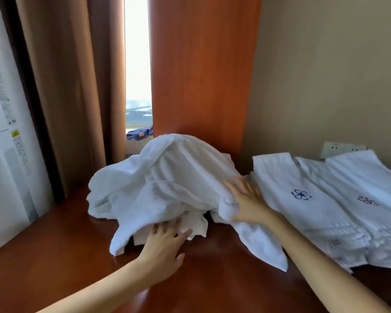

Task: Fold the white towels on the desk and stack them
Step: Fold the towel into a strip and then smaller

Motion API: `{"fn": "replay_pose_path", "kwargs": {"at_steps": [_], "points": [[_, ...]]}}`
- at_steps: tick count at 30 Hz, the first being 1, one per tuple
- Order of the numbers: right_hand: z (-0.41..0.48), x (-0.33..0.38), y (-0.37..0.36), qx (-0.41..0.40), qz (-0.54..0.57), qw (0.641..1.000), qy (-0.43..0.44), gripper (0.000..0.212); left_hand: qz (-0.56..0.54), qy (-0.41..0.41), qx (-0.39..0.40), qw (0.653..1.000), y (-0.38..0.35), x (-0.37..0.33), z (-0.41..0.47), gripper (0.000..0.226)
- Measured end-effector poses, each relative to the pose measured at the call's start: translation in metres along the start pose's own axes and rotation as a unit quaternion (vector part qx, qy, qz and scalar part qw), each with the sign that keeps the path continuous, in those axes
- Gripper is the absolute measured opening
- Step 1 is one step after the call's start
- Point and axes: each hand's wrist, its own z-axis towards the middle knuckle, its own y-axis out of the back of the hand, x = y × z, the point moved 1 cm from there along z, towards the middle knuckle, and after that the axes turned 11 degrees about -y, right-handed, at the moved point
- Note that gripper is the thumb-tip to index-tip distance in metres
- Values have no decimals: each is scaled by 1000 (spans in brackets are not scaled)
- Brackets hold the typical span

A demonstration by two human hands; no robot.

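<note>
A big heap of crumpled white towels (163, 181) lies in the middle of the brown wooden desk (212, 281). My left hand (165, 242) reaches under the heap's front edge, fingers spread against the cloth. My right hand (246, 199) rests flat on the heap's right side with fingers apart, a fold of towel bunched under its thumb. To the right lie flat white towels (321, 206) with blue embroidered emblems, overlapping each other. Whether either hand grips cloth is unclear.
A white appliance (5, 154) stands at the left desk edge. Brown curtains (72, 86) and an orange-brown wooden panel (201, 75) rise behind the heap. A blue cloth (139, 133) lies on the window sill. A wall socket (341, 149) sits at the right.
</note>
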Motion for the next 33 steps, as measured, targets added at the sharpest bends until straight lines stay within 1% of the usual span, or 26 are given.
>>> {"fn": "replay_pose_path", "kwargs": {"at_steps": [1, 2, 3, 4, 5, 7, 9, 10, 11, 13, 15, 18, 19, 20, 21, 23, 24, 25, 26, 27, 28, 29, 30, 31, 32, 33], "points": [[-3, 7, -16, 15, -4, 1000, -5, 112, 24, -40, -69, 997, 3, -1, -8, 66], [-6, 13, -28, 7, 24, 1000, -19, 106, 37, -54, -119, 991, 2, 4, -12, 70], [-8, 18, -35, -26, 72, 996, -35, 94, 28, -61, -179, 982, 2, 12, -13, 74], [-11, 22, -38, -72, 124, 988, -50, 81, -1, -51, -204, 978, 5, 23, -11, 78], [-15, 26, -39, -108, 168, 978, -52, 71, -29, -22, -210, 977, 9, 34, -6, 84], [-23, 32, -36, -134, 199, 971, -20, 58, -40, 23, -194, 980, 15, 48, 4, 99], [-36, 32, -32, -106, 197, 975, 15, 46, -13, 56, -185, 981, 22, 59, 18, 113], [-44, 29, -31, -74, 192, 978, 22, 41, -1, 69, -173, 983, 28, 66, 26, 115], [-51, 24, -30, -39, 182, 982, 23, 39, -5, 85, -160, 983, 34, 73, 36, 110], [-67, 13, -34, 28, 157, 987, 3, 40, -55, 122, -123, 983, 46, 86, 57, 92], [-79, 4, -37, 94, 167, 981, -21, 42, -95, 139, -91, 981, 54, 94, 75, 86], [-89, -5, -30, 174, 244, 953, -41, 50, -143, 168, -130, 967, 60, 98, 93, 85], [-91, -9, -26, 190, 245, 949, -50, 53, -156, 189, -139, 960, 60, 101, 96, 87], [-92, -14, -23, 204, 220, 952, -62, 55, -164, 217, -132, 953, 60, 106, 98, 91], [-95, -20, -23, 216, 182, 956, -74, 52, -164, 246, -112, 949, 58, 112, 98, 94], [-103, -34, -29, 215, 143, 961, -103, 38, -137, 274, -53, 951, 51, 125, 98, 94], [-108, -42, -32, 203, 155, 959, -124, 38, -123, 271, -35, 954, 47, 131, 98, 92], [-113, -47, -35, 187, 158, 959, -141, 46, -121, 269, -34, 955, 43, 133, 99, 88], [-118, -51, -35, 168, 148, 964, -145, 56, -123, 273, -55, 952, 40, 131, 102, 86], [-120, -52, -36, 148, 126, 972, -136, 61, -118, 281, -96, 948, 39, 127, 102, 85], [-121, -53, -38, 131, 109, 977, -126, 63, -99, 274, -149, 945, 37, 117, 104, 85], [-123, -52, -39, 122, 98, 981, -117, 62, -70, 240, -205, 946, 34, 103, 104, 86], [-124, -52, -41, 120, 95, 982, -111, 60, -37, 173, -254, 951, 31, 86, 103, 86], [-126, -51, -43, 118, 100, 982, -110, 58, -5, 82, -287, 954, 27, 65, 101, 85], [-128, -50, -44, 111, 108, 981, -117, 56, 23, -13, -299, 954, 19, 40, 96, 84], [-130, -51, -45, 100, 111, 981, -123, 55, 47, -97, -288, 951, 8, 15, 89, 83]]}}
